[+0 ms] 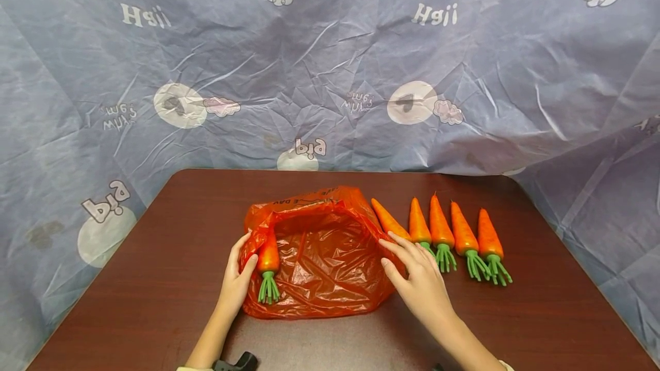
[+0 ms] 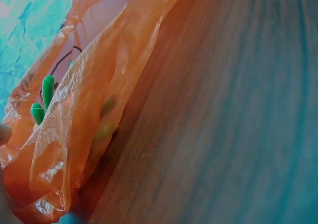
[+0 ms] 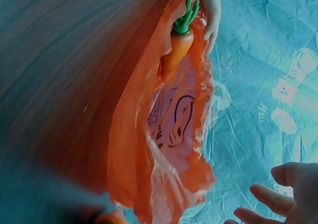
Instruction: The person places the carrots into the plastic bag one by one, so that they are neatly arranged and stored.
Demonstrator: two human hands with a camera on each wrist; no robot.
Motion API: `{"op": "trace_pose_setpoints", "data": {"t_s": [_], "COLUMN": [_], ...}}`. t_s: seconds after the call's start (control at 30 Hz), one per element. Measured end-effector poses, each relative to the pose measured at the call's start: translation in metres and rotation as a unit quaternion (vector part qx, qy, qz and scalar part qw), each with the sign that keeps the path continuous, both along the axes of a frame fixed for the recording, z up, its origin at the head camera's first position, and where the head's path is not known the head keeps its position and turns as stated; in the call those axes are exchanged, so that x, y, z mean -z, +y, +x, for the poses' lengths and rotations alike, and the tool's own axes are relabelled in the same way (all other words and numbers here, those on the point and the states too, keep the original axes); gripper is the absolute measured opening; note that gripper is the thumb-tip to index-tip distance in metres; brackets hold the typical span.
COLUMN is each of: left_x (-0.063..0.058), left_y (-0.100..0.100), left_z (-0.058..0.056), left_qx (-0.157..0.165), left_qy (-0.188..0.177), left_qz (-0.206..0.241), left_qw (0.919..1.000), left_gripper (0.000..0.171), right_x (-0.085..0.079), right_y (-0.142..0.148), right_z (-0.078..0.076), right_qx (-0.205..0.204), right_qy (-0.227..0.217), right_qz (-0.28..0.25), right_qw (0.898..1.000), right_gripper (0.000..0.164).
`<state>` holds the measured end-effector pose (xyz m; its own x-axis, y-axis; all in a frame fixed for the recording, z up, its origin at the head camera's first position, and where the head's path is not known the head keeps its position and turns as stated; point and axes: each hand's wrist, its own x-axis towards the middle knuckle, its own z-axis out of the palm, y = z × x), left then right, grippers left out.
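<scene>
A red plastic bag (image 1: 330,279) lies on the table with its mouth open toward me. Inside, along its left wall, is one carrot (image 1: 268,256), green top facing me; the right wrist view also shows this carrot (image 3: 178,50) within the bag. My left hand (image 1: 237,279) grips the bag's left rim, thumb on the inner side and fingers outside. At the bag's right side, my right hand (image 1: 420,279) has its fingers extended and holds nothing. In the right wrist view the fingers (image 3: 271,199) are spread apart beside the bag. Only the left thumb's edge shows in the left wrist view.
Several more carrots lie in a row right of the bag, from the one beside its wall (image 1: 389,221) to the rightmost carrot (image 1: 491,239). My right hand partly covers the nearer ones. Behind the brown table (image 1: 154,279) hangs a grey-blue printed cloth (image 1: 309,62).
</scene>
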<state>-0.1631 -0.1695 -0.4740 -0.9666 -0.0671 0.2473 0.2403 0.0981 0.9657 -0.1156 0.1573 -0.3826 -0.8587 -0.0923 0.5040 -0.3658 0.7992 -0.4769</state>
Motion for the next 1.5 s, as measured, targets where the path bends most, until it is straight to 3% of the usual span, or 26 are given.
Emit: {"op": "trace_pose_setpoints", "data": {"t_s": [0.4,0.57,0.87,1.03,1.5], "left_x": [0.001,0.000,0.001,0.001,0.000], "left_y": [-0.001,0.000,0.000,0.000,0.000], "left_z": [0.001,0.000,0.001,0.001,0.000], "left_qx": [-0.001,0.000,0.001,0.004,0.005], "left_qy": [-0.005,-0.004,-0.006,-0.010,-0.004], "left_qz": [0.000,0.003,0.004,0.003,0.006], "left_qw": [1.0000,1.0000,1.0000,0.9999,1.0000], "left_gripper": [0.048,0.049,0.048,0.048,0.048], "right_x": [0.002,0.003,0.009,0.015,0.029], "right_y": [0.030,0.045,0.076,0.094,0.149], "right_z": [0.003,-0.001,-0.014,-0.021,-0.034], "right_qx": [0.034,0.046,0.020,0.032,0.073], "right_qy": [-0.003,0.004,0.016,0.019,-0.024], "right_qz": [0.001,-0.010,-0.018,-0.013,-0.055], "right_qw": [0.999,0.999,1.000,0.999,0.996], "right_gripper": [0.034,0.034,0.038,0.034,0.033]}}
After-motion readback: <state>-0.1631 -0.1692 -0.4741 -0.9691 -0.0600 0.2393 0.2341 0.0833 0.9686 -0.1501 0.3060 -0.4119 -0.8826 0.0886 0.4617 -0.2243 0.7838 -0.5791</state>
